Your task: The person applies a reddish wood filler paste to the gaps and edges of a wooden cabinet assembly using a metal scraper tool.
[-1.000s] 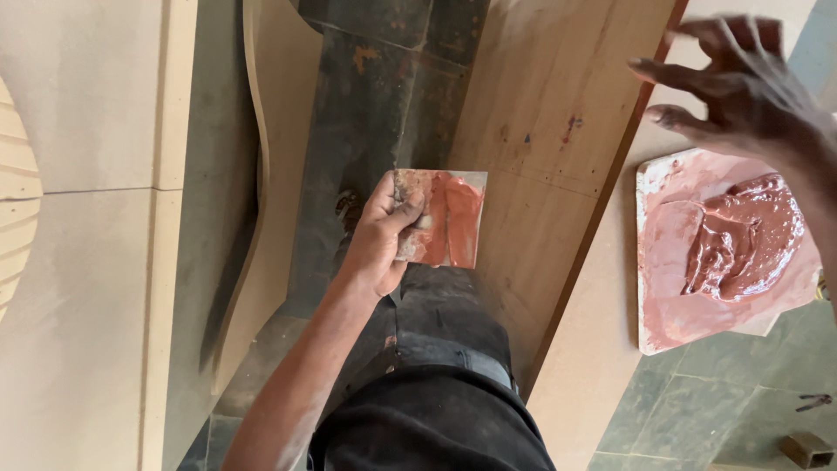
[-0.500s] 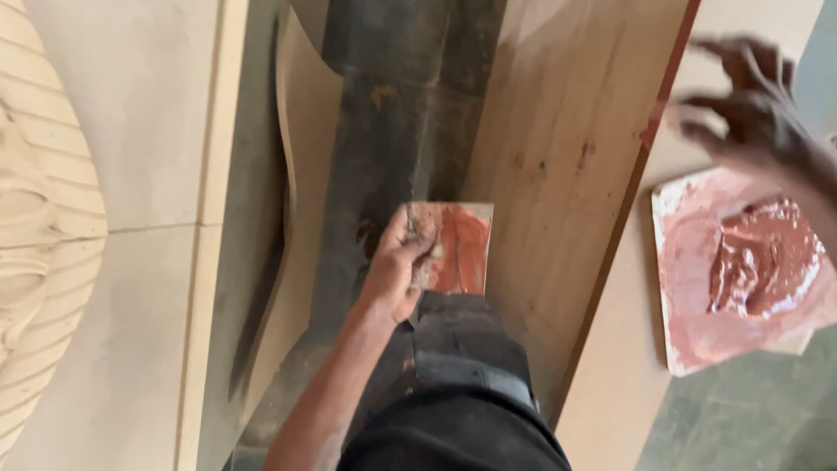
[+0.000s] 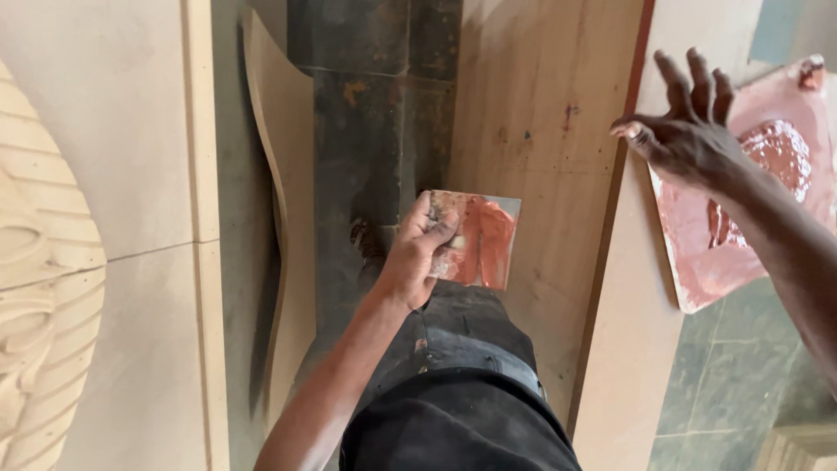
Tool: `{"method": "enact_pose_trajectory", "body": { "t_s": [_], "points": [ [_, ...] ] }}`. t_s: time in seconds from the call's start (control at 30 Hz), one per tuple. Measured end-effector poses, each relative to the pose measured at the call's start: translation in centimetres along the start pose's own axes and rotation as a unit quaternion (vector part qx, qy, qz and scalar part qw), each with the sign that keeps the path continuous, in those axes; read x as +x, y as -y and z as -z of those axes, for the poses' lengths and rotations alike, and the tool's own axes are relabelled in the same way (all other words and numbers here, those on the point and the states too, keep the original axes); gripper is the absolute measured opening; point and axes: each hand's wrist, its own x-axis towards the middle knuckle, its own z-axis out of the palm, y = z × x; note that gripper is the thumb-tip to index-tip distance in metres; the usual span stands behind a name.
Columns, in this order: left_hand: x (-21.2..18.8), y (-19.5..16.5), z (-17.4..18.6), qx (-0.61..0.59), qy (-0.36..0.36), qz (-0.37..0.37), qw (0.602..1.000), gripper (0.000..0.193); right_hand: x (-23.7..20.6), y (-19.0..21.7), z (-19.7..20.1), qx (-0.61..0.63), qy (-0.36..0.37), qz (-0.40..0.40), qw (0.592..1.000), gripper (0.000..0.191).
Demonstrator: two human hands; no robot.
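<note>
I see the left hand (image 3: 423, 253) low in the middle of the view, closed around one edge of a small square card (image 3: 475, 240) smeared with reddish-brown paste. The thumb lies across the card's near corner and the fingers are tucked behind it, so the card juts out to the right of the hand, tilted a little, above my dark trousers (image 3: 453, 384).

The right hand (image 3: 689, 131) is raised at the upper right, wide open with the fingers spread and pointing upward, holding nothing. It hovers over the left edge of a pale board (image 3: 767, 209) coated in the same reddish paste, with a glossy darker heap of paste (image 3: 780, 148) just beyond the fingertips. I cannot tell whether the palm touches the board.

The card is well apart from the right hand, with a long wooden plank (image 3: 532, 131) lying between them. To the left of the card hand are a dark stained floor strip (image 3: 375, 113), a curved thin panel (image 3: 283, 201) standing on edge, and a carved pale panel (image 3: 35, 288) at the far left.
</note>
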Motion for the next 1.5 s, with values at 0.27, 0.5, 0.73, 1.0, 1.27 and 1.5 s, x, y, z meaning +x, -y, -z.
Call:
{"method": "enact_pose_trajectory", "body": {
  "t_s": [0.27,0.5,0.73,1.0,1.27,1.5],
  "points": [
    [1.2,2.0,-3.0,0.04,0.06,0.073,0.995,0.028,-8.6,3.2,-3.4,-0.032,0.035,-0.004,0.999,0.047],
    [1.1,2.0,-2.3,0.013,0.106,0.049,0.993,0.018,-15.2,8.7,-4.0,-0.021,-0.005,0.0,1.0,0.048],
    [2.1,2.4,-3.8,0.047,0.104,0.041,0.993,0.02,-8.6,5.3,-3.1,-0.023,-0.074,0.026,0.997,0.064],
    [2.6,1.6,-2.5,0.023,0.093,0.014,0.995,0.02,-13.5,2.5,-1.3,-0.165,-0.057,0.15,0.973,0.065],
    [1.8,2.5,-4.0,0.026,0.069,-0.007,0.997,0.022,2.7,0.6,2.7,-0.011,-0.121,0.006,0.993,0.03],
    [-0.2,2.6,-2.0,0.04,0.056,-0.011,0.998,0.021,2.5,1.7,0.8,0.059,-0.138,-0.078,0.986,0.033]
  ]
}}
